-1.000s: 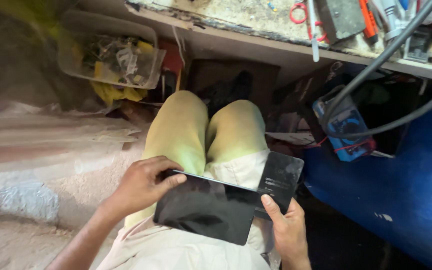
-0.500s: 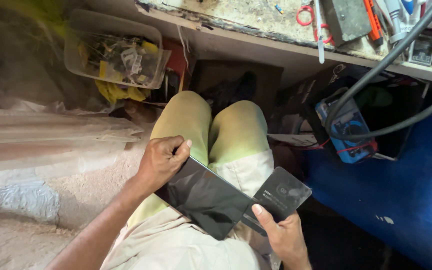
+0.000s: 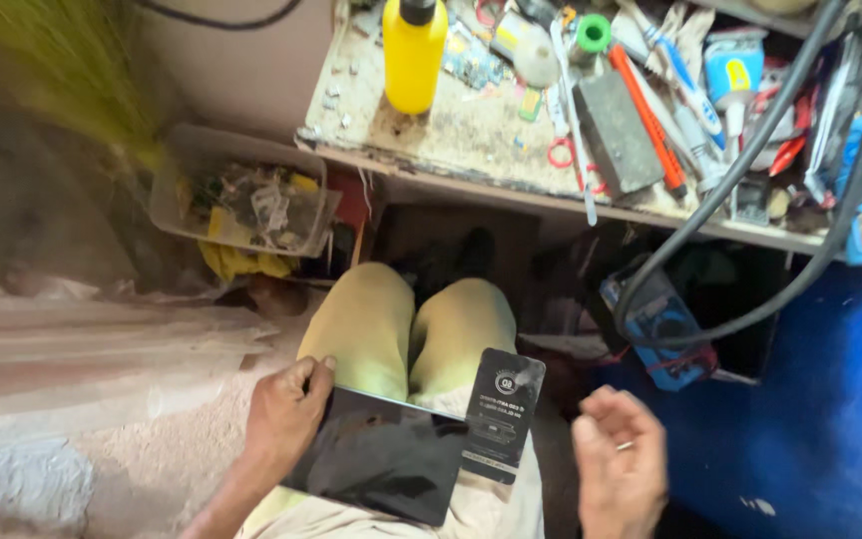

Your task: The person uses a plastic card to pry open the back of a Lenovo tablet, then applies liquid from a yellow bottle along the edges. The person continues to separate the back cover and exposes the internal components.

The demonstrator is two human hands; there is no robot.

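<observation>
One hand only: left hand (image 3: 286, 424) grips tablet (image 3: 381, 459); right hand (image 3: 619, 469) open, empty — tablet may slide off lap.

Person, seated: both forearms bare, no sleeves in view. Left hand (image 3: 286, 419) without rings or watch. Right hand (image 3: 619, 469) wears a thin silver-coloured ring on one finger. Trousers (image 3: 406, 329) pale yellow-green, plain cloth, creased over both knees. Footwear dark, indistinct.
</observation>
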